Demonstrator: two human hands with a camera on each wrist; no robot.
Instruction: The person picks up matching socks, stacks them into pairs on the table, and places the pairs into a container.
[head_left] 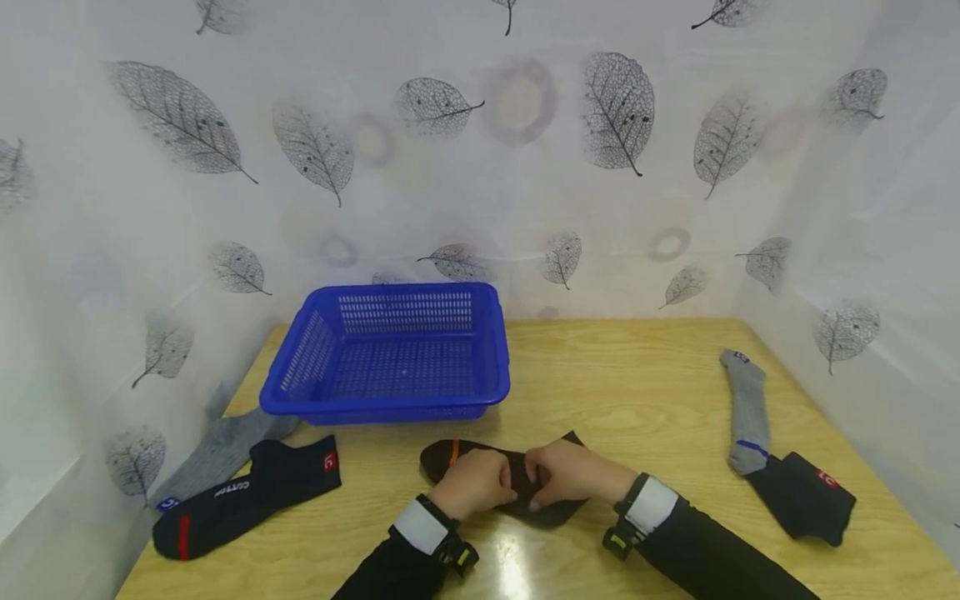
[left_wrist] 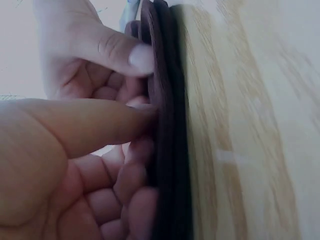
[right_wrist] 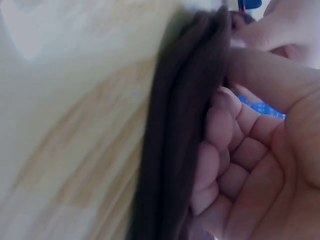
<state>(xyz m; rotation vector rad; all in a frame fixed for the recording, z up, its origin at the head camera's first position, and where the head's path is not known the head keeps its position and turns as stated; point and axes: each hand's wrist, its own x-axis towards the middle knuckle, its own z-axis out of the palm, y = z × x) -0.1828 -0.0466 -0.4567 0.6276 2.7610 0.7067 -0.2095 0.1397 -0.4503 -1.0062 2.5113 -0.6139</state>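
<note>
White sheeting point(head_left: 517, 196) hung round the table on three sides, printed with skeleton leaves and faint rings. The tabletop point(head_left: 622, 375) was pale yellow wood with a streaky grain, and shiny enough that a bright patch of glare point(head_left: 512, 562) sat near its front edge. From where I stood, a blue basket point(head_left: 386, 408) with slotted sides rested toward the back left.

On the bare wood in front of it, a little to its right, lay a brown sock point(head_left: 551, 512) with an orange band near the toe. The person's left hand point(head_left: 472, 483) pinched its middle, thumb against curled fingers, and the right hand point(head_left: 577, 473) gripped it closer to the cuff, the two just beside each other.

At the table's left side, a dark sock point(head_left: 262, 492) with a red stripe partly overlapped a gray sock point(head_left: 217, 454). Over on the right, a second gray sock point(head_left: 750, 408) met a plain-looking black one point(head_left: 806, 500) bearing a small red mark.
</note>
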